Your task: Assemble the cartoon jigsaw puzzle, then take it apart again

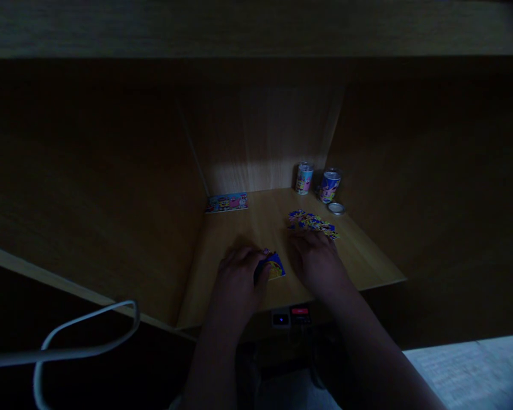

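My left hand (pixel 240 274) lies around the left side of a small joined section of jigsaw puzzle (pixel 275 267), blue with a yellow shape. The thumb rests on its face and the fingers bend along its upper edge, closed on it. To the right, my right hand (pixel 318 259) is at the near edge of a pile of loose puzzle pieces (pixel 310 221) in blue, yellow and pink. Its fingers curl down toward the wood, and the tips are hidden, so whatever they pinch cannot be made out.
At the back right stand two printed cans, one light blue and pink (pixel 304 179), one dark blue (pixel 329 187). A round metal lid (pixel 336 208) lies before them. A flat cartoon picture (pixel 227 203) lies back left. Wooden walls enclose the shelf (pixel 222 233); a white cable (pixel 85 353) loops lower left.
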A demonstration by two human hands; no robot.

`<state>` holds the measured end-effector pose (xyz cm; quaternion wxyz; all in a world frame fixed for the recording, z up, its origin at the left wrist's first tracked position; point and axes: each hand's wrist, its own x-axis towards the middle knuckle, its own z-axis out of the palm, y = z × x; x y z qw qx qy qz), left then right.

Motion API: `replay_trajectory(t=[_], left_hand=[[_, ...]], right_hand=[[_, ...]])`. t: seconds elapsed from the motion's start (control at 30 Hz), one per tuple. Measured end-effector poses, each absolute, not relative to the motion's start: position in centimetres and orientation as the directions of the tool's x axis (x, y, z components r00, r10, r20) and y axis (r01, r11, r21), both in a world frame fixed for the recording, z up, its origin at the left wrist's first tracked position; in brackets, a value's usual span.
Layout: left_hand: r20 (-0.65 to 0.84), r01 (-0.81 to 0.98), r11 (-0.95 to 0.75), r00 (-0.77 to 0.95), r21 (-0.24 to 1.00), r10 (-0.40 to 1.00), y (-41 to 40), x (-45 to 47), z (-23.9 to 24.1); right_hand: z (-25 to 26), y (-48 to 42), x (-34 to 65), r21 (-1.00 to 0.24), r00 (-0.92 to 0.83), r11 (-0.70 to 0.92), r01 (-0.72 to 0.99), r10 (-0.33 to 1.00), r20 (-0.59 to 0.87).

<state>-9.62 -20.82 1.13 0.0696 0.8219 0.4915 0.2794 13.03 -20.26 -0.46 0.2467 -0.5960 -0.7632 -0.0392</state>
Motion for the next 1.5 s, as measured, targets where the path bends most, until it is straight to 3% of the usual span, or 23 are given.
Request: replay_trajectory(t=[0.13,0.27,0.43,1.0,1.17,1.3,1.5], left_hand=[[0.364,0.757,-0.5,0.364,0.42,0.857,-20.8,-9.7,1.1],[0.339,0.688,-0.509,0.381,0.517,0.86,-20.7,-9.9,1.0],[0.325,0.638,-0.517,0.403,0.57,0.855,-20.6,-9.8,0.8],[0.292,0.697,-0.496,0.401,0.518,0.869,-20.5,-9.7,1.1],[0.335,0.821,-0.425,0.306,0.382,0.891,-20.4,-9.9,1.0],[0.292,0.822,-0.409,0.309,0.397,0.905,-20.4,-9.9,1.4],[0.286,0.784,-0.44,0.343,0.437,0.895,-20.2,-10.0,1.4]], right_hand=[[-0.7,-20.3,12.9,-0.253,-0.184,0.339,0.906,0.854,0.486],[-0.2,-20.8,12.8,-0.256,-0.312,0.461,0.85,0.831,0.46],[0.5,-21.1,12.2,-0.24,-0.347,0.474,0.847,0.835,0.426],[-0.5,-20.0,12.8,-0.441,-0.371,0.561,0.7,0.814,0.447],[-0.5,-20.3,12.4,-0.388,-0.323,0.52,0.761,0.822,0.469],[-0.2,-20.7,11.9,-0.33,-0.325,0.496,0.803,0.829,0.454],[0.0,-20.7,12.1,-0.343,-0.37,0.528,0.777,0.823,0.431]])
